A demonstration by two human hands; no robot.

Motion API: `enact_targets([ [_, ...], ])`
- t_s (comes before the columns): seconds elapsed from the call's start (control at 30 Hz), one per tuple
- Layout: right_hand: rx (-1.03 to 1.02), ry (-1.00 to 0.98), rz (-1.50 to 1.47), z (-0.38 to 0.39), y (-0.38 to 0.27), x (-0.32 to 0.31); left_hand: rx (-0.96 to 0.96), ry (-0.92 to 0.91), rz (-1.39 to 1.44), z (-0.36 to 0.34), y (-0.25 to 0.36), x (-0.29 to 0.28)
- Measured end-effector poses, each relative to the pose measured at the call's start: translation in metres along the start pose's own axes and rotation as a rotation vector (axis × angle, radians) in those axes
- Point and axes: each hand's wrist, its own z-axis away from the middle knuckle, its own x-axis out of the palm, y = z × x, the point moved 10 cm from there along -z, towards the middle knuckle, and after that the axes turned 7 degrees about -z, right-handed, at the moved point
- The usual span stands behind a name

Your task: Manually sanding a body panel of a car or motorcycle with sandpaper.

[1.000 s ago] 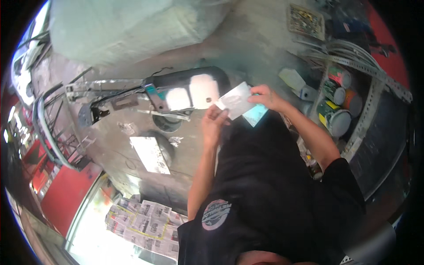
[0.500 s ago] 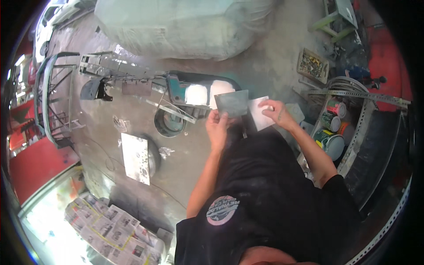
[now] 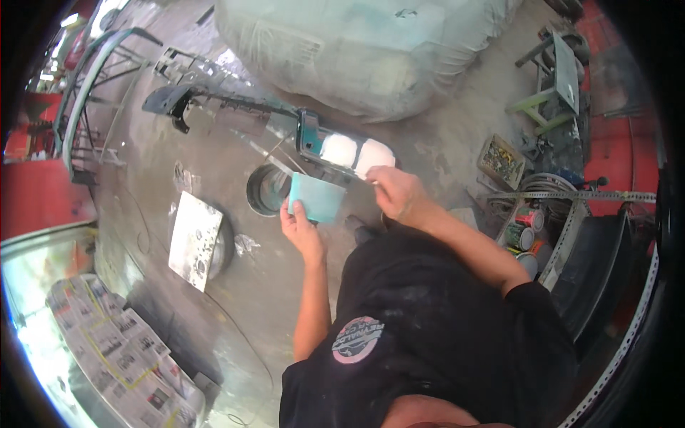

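Note:
In my left hand (image 3: 302, 227) is a flat, rectangular teal sheet (image 3: 319, 197), gripped at its lower left corner with the thumb on top. My right hand (image 3: 401, 194) reaches forward with its fingers curled and pinched together by the near edge of the right white patch (image 3: 374, 154). What those fingers hold, if anything, I cannot make out, nor whether they touch the patch. A second white patch (image 3: 338, 150) lies just left of it. Both patches are on a long dark bumper-like part (image 3: 308, 135) with a teal area at its left.
A plastic-covered car (image 3: 357, 57) stands beyond. A dark bucket (image 3: 265, 191) and a spotted white panel (image 3: 194, 242) are to the left, near newspaper-covered bodywork (image 3: 118, 342). At right are a metal rack (image 3: 560, 250) with paint cans (image 3: 519, 235), a crate (image 3: 501, 162) and a green-legged stand (image 3: 553, 100).
My left hand has moved left and nearer with its sheet, which now looks teal instead of grey. My right hand went left toward the white patch; the white sheet it held no longer shows.

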Motion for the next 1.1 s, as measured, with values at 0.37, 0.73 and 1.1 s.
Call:
enact_targets([
  [0.37, -0.129, -0.461, -0.182, 0.024, -0.065, 0.126, 0.066, 0.256, -0.013, 0.045, 0.011, -0.128],
  [0.73, -0.231, -0.624, -0.291, 0.019, -0.085, 0.15, 0.011, 0.479, 0.083, 0.085, 0.016, -0.139],
  [1.1, -0.407, -0.437, -0.45, -0.027, -0.125, 0.134, 0.177, 0.593, 0.04, 0.096, 0.055, -0.097],
])
